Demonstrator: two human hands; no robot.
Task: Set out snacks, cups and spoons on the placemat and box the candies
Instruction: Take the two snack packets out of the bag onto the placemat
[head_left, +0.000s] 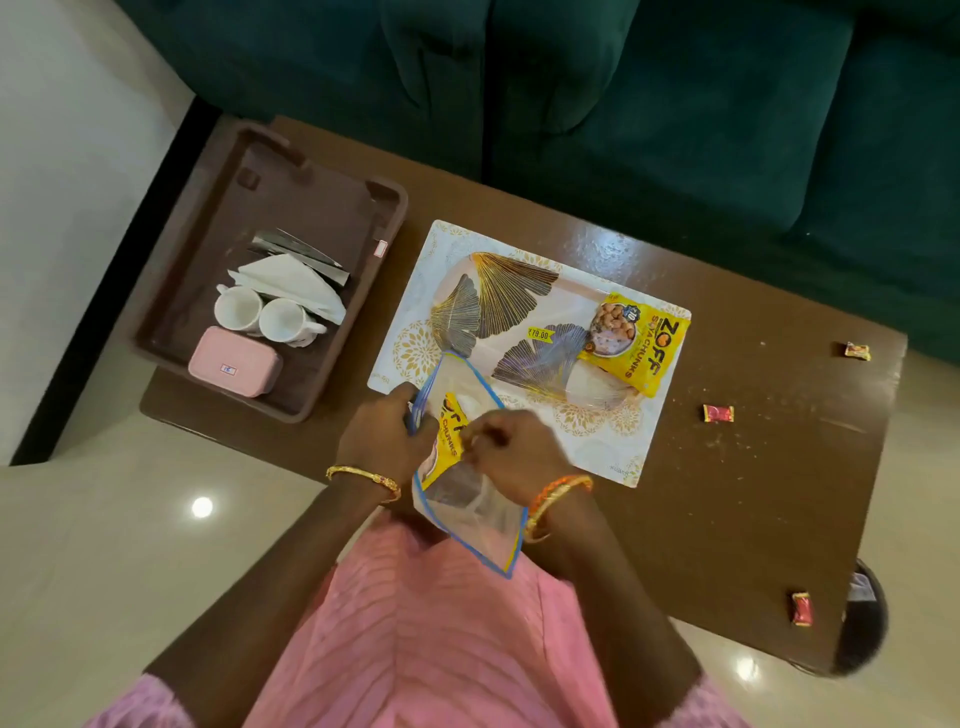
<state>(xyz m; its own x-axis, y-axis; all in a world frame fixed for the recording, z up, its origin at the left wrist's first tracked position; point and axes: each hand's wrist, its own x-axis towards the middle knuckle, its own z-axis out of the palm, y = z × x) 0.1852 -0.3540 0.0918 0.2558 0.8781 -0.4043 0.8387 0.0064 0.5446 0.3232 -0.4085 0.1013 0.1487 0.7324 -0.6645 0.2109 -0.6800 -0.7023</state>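
I hold a clear zip bag (483, 512) with blue edges over the table's near edge. My left hand (382, 439) grips its mouth, and my right hand (511, 454) pinches a yellow snack packet (448, 441) that sits half inside it. A second yellow snack packet (631, 343) lies on the right part of the placemat (405, 322), which bears a gold leaf pattern. Two white cups (265, 314) and a pink box (234, 361) stand in the brown tray (208, 228) at the left. Three wrapped candies (718, 413) lie apart on the table's right side.
White napkins (291, 283) and dark sachets (298, 249) lie in the tray behind the cups. Crumbs speckle the brown table (779, 493) on the right. A green sofa (675, 104) runs along the far side. A dark round object (862, 623) sits beyond the table's right corner.
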